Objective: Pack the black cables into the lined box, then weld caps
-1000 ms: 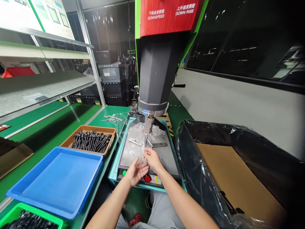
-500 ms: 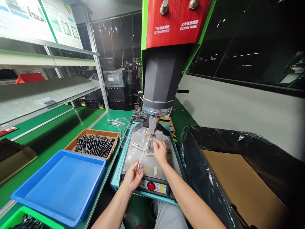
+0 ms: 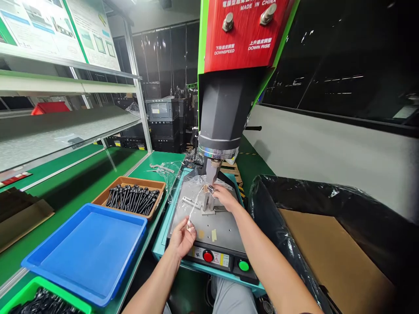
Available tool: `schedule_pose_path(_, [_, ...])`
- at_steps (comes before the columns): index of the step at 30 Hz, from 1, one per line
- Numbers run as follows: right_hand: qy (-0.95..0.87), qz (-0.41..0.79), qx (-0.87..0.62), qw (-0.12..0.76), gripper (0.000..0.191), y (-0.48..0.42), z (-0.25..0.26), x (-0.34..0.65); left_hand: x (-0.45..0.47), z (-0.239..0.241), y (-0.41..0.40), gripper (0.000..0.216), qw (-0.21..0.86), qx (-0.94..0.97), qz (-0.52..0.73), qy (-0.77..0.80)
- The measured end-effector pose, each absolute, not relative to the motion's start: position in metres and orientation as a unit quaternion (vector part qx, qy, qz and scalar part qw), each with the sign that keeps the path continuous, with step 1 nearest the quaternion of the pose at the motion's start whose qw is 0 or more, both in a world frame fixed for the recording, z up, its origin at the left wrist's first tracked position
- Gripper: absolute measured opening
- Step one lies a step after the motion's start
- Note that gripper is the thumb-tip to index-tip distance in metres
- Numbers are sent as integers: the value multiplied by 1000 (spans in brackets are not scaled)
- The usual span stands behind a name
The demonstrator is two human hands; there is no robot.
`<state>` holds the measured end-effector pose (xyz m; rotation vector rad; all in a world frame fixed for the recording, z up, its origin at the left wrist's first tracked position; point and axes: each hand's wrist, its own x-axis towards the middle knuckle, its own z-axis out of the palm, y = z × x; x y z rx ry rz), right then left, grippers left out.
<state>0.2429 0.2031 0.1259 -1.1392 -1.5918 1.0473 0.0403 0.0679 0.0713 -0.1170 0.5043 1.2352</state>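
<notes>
My left hand point(image 3: 183, 237) is closed in a pinch on a thin, clear strip of plastic film point(image 3: 194, 208), over the front of the machine's grey metal plate point(image 3: 198, 229). The strip runs up to the top of a small metal fixture point(image 3: 207, 204). My right hand point(image 3: 225, 198) reaches to the fixture's right side, fingers closed near its top. What those fingers hold is too small and partly hidden. Directly above is the grey welding horn point(image 3: 212, 171) of the press. More clear film lies around the fixture.
Left are a brown tray point(image 3: 129, 179) of black cable-like parts, a blue tray point(image 3: 85, 257) and a green bin point(image 3: 36, 283). A red button point(image 3: 207, 256) and green button point(image 3: 244, 265) sit on the machine's front. A black-lined box point(image 3: 281, 235) with cardboard stands right.
My right hand has shifted up and right around the fixture's top, its forearm uncovering the green button. My left hand stays low with the strip. The view has shifted slightly.
</notes>
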Motion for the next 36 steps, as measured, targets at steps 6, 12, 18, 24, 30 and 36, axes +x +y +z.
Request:
schedule_pose_path(6, [-644, 451, -429, 445, 46, 209, 120, 252, 38, 75, 72, 9, 789, -81, 577, 195])
schedule_pose_path(12, [-589, 555, -408, 423, 48, 216, 117, 257, 31, 89, 75, 19, 783, -78, 603, 128])
schedule_pose_path(18, [-590, 559, -356, 462, 64, 214, 99, 266, 30, 102, 77, 24, 777, -53, 619, 103])
schedule_pose_path(24, [-650, 498, -351, 455, 74, 212, 91, 263, 32, 106, 74, 24, 776, -51, 624, 78])
schedule_pose_path(30, [-628, 393, -451, 498, 55, 222, 90, 244, 39, 92, 72, 14, 796, -7, 579, 174])
schedule_pose_path(36, [-609, 330, -505, 515, 47, 217, 97, 239, 45, 69, 70, 11, 774, 38, 555, 301])
